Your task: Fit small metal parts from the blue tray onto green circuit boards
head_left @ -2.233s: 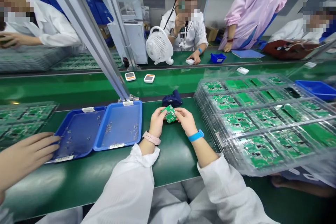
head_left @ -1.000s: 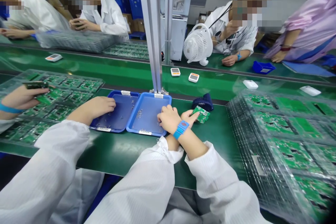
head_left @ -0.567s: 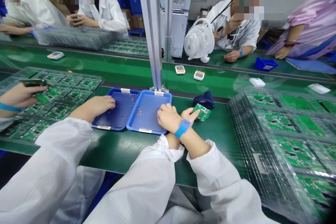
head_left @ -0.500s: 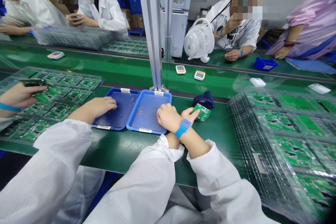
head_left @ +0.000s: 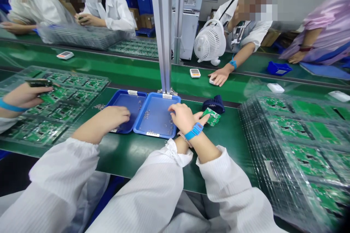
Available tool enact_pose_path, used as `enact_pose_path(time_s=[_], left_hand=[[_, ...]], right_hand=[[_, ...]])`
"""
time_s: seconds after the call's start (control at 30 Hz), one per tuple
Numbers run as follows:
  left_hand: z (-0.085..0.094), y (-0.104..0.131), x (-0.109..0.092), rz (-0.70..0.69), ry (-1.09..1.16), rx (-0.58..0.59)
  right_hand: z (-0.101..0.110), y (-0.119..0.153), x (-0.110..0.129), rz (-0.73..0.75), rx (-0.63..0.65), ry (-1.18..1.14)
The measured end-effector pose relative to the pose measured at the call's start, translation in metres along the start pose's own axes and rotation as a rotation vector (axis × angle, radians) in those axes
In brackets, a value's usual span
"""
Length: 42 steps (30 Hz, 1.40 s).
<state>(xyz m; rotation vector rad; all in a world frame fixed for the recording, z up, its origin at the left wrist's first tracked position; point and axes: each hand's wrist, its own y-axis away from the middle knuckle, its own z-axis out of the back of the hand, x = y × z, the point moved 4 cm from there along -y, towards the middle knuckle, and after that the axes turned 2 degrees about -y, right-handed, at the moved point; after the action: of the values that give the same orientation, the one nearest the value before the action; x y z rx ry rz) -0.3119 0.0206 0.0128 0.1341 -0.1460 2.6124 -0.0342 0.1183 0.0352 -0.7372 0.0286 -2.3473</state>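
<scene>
My arms are crossed at the wrists. My left hand point(head_left: 200, 117) reaches out from under the right wrist and grips a small green circuit board point(head_left: 211, 116) at its left edge. My right hand point(head_left: 182, 117), with a blue wrist strap point(head_left: 194, 131), hovers at the right side of the light blue tray point(head_left: 155, 116). Its fingers are curled together, and whatever is in them is too small or hidden to make out. Small metal parts point(head_left: 147, 115) lie scattered in this tray. A dark blue handheld fan point(head_left: 214, 104) lies just behind the board.
A co-worker's hand point(head_left: 116, 116) is over the darker blue tray point(head_left: 131, 98); their other hand point(head_left: 26, 96) holds a board above boards in clear trays point(head_left: 73, 111). Stacked clear trays point(head_left: 273, 160) of boards stand right. A metal post point(head_left: 163, 43) rises behind the trays. Across the line, a hand point(head_left: 221, 76) touches a timer.
My right hand has lifted slightly and shifted right within the tray. The left hand still holds the board. A person opposite has reached forward onto a white timer. The neighbour's hand has moved slightly.
</scene>
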Motion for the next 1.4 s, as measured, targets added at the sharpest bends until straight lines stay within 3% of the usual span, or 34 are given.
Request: enact_pose_path(time_s=[0.17,0.27,0.4,0.57,0.73,0.93,1.13,1.27,1.4], left_hand=[[0.006,-0.044,0.02,0.084,0.069,0.018],[0.004,-0.062,0.029,0.102,0.07,0.02],[0.0,-0.075,0.031,0.118,-0.032,0.007],[-0.01,-0.081,0.031,0.081,-0.117,0.011],[-0.011,-0.068,0.029,-0.005,0.041,-0.017],[-0.009,-0.036,0.004,0.027,-0.02,0.011],[-0.007,0.003,-0.015,-0.051,0.019,0.051],[-0.003,0.018,-0.006,-0.013,0.079,0.052],[0.001,0.019,0.024,0.173,-0.006,-0.049]], right_hand=[[-0.006,0.005,-0.001,-0.034,0.075,0.197],[-0.008,0.007,0.008,0.057,0.201,0.223],[-0.007,0.01,0.023,0.213,0.358,0.222],[0.001,0.012,0.029,0.218,0.358,0.248],[0.007,0.015,0.035,0.247,0.338,0.258],[-0.005,0.016,0.041,0.354,0.343,0.302],[-0.014,0.015,0.041,0.358,0.354,0.323],[-0.004,0.017,0.043,0.311,0.354,0.283],[0.0,0.018,0.045,0.298,0.358,0.225]])
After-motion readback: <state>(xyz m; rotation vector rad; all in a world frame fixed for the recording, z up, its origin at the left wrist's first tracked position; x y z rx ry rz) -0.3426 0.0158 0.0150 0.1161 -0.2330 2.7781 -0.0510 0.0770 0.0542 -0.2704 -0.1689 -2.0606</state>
